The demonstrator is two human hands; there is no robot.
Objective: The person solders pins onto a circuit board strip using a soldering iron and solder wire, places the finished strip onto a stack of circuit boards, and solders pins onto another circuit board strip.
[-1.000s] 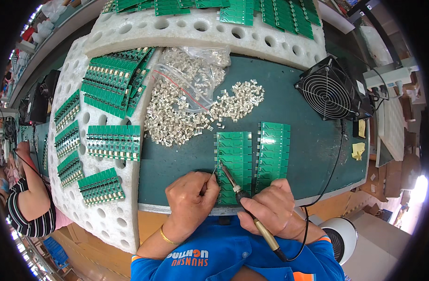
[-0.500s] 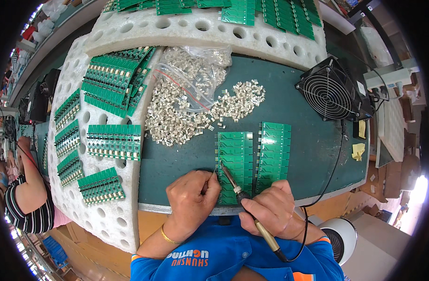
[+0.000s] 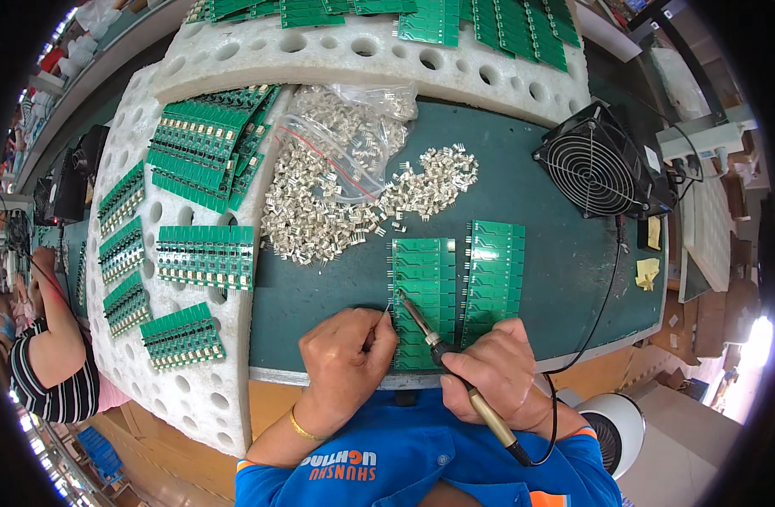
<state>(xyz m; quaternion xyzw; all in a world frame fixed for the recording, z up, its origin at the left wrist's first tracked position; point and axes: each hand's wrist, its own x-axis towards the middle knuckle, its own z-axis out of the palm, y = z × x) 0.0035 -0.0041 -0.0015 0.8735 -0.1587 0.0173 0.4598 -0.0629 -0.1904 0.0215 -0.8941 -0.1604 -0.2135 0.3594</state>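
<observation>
Two green boards [image 3: 496, 275] lie side by side on the bench [image 3: 565, 279], the left board [image 3: 436, 291] seemingly part-soldered under the soldering iron [image 3: 418, 318] clasped in the right hand [image 3: 496, 372]. The left hand [image 3: 345, 359] pinches what looks like solder wire [image 3: 388, 311]; many loose connectors [image 3: 307, 207] remain.

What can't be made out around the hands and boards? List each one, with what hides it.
- Head view: most fingertips of the left hand, hidden by its own curled fingers.
- Head view: whether the tip of the soldering iron in the right hand touches the board beneath; too small to tell.
- Head view: that board's underside, facing the bench.
- Head view: far ends of the top boards, cut off by the upper edge.
</observation>
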